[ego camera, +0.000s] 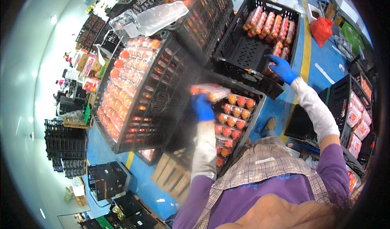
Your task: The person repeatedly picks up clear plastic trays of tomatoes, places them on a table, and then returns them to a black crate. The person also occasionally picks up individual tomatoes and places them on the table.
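My left hand (pixel 202 107), in a blue glove, grips a clear plastic pack of red-orange fruit (pixel 214 91), probably tomatoes; motion blurs both. The pack is lifted over a black crate of fruit packs (pixel 261 98), where packs (pixel 234 111) lie in rows. Farther off stands a partly filled black crate (pixel 227 57), with a row of packs (pixel 268 24) along its far end and others down its right side. At that crate's near right corner my right hand (pixel 283 69), also blue-gloved, touches a pack (pixel 268 68). Its fingers partly cover the pack, so a grip is uncertain.
A tall black crate (pixel 161 104) full of packs stands to the left, with clear empty trays (pixel 161 17) on top. Behind it rises another loaded crate (pixel 207 18). On the right are a red bag (pixel 321 30) and crates of packed fruit (pixel 355 116). A wooden pallet (pixel 170 174) lies below.
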{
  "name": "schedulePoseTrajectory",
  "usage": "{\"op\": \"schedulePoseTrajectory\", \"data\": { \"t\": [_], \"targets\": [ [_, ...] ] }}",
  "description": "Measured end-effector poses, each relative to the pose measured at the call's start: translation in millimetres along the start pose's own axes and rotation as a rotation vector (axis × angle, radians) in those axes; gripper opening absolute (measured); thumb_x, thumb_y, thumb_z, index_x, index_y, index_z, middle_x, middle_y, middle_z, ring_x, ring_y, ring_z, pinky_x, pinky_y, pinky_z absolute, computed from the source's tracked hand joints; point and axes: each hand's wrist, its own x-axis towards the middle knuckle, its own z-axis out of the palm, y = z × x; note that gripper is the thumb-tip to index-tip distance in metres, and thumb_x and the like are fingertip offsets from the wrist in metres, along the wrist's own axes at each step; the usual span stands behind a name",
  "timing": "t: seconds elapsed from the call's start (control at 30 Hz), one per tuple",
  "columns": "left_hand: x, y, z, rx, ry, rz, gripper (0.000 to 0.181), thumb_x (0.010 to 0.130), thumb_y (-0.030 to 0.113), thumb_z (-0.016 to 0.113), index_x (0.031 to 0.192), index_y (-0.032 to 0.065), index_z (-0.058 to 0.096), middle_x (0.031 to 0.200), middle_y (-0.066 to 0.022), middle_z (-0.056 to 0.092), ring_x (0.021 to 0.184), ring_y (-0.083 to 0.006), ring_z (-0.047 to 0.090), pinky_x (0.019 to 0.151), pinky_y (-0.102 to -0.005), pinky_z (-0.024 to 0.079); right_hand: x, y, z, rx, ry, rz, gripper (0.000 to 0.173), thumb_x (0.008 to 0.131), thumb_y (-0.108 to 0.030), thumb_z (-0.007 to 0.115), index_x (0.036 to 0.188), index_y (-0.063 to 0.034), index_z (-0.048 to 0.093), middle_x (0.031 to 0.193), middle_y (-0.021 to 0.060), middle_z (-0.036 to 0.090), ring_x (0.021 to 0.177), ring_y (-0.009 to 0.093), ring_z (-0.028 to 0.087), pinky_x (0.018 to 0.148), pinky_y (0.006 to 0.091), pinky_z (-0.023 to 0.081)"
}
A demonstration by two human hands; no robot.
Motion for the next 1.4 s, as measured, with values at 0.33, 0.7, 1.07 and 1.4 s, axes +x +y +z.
{"op": "schedulePoseTrajectory", "data": {
  "t": [0.33, 0.7, 1.07, 1.4],
  "targets": [
    [-156.7, 109.0, -25.0, 1.371, 0.07, 0.517, 0.042, 0.085, 0.0, 0.051, 0.127, -0.0088, 0.052, 0.115, -0.0143, 0.064, 0.092, -0.0203, 0.064, 0.083, -0.0297, 0.051, -113.6, -143.3, 83.7, 1.278, -0.493, 0.283, 0.053, 0.096, -0.037, 0.052, 0.139, -0.0086, 0.043, 0.132, 0.0065, 0.054, 0.116, 0.017, 0.054, 0.099, 0.0363, 0.044],
    [-164.4, 110.8, -6.0, 1.077, -0.422, 0.613, 0.059, 0.086, 0.009, 0.064, 0.138, -0.0024, 0.041, 0.14, -0.0151, 0.043, 0.127, -0.0239, 0.044, 0.103, -0.0349, 0.04, -170.0, -148.3, 54.1, 0.488, -0.09, -0.499, 0.021, 0.08, -0.011, 0.071, 0.097, -0.0061, 0.059, 0.137, 0.0179, 0.048, 0.13, 0.032, 0.042, 0.107, 0.043, 0.032],
    [-174.0, 55.6, -20.5, 0.446, -0.263, -0.573, 0.029, 0.092, 0.014, 0.055, 0.119, 0.0029, 0.053, 0.11, -0.0081, 0.061, 0.088, -0.0225, 0.065, 0.074, -0.0353, 0.056, -260.0, -75.9, 101.4, 0.672, 0.325, -0.122, 0.04, 0.088, -0.01, 0.059, 0.128, -0.0073, 0.055, 0.145, 0.0164, 0.04, 0.136, 0.032, 0.035, 0.111, 0.0392, 0.028],
    [-179.5, 54.6, -17.5, 0.501, -0.305, -0.447, 0.043, 0.094, 0.028, 0.055, 0.13, 0.0056, 0.047, 0.122, -0.009, 0.056, 0.105, -0.0225, 0.059, 0.085, -0.038, 0.052, -254.8, -70.3, 102.6, 1.144, 0.184, 0.426, 0.047, 0.096, -0.028, 0.053, 0.134, -0.0005, 0.048, 0.125, 0.008, 0.057, 0.112, 0.016, 0.055, 0.096, 0.0285, 0.044]
  ]
}}
